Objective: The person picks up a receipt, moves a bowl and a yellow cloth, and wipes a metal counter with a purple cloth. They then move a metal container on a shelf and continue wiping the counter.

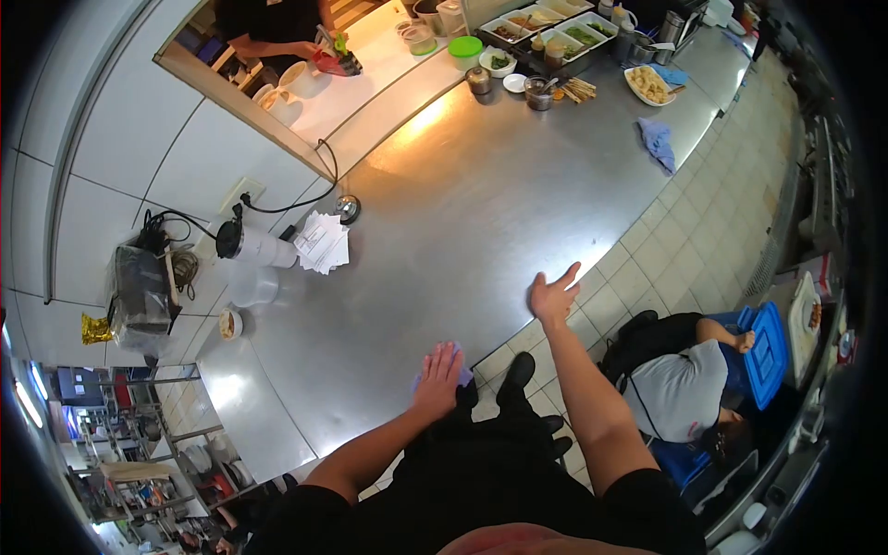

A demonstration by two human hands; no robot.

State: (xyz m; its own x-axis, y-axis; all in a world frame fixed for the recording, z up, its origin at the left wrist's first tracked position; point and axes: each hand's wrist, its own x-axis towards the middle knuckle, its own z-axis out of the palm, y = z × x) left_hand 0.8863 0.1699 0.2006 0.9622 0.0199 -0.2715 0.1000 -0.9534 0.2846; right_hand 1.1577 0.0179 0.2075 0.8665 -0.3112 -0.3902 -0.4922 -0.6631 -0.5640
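Observation:
My left hand (437,381) lies flat near the front edge of the steel counter (421,208), its fingers stretched out. Beneath it a purple cloth (464,375) shows at the side of the fingers; the rest of the cloth is covered by the hand. Farther right along the same edge is my right hand (555,296), with thumb and fingers apart and nothing held. It appears to touch the counter's rim. Another blue-purple cloth (657,145) lies crumpled by the edge, beyond my right hand.
Paper slips (323,243), a call bell (348,209) and a plastic tub (253,285) stand along the wall. Food trays (532,23) and a plate of food (648,85) are at the far end. A person in grey (680,388) bends beside a blue lid (766,356) on the right.

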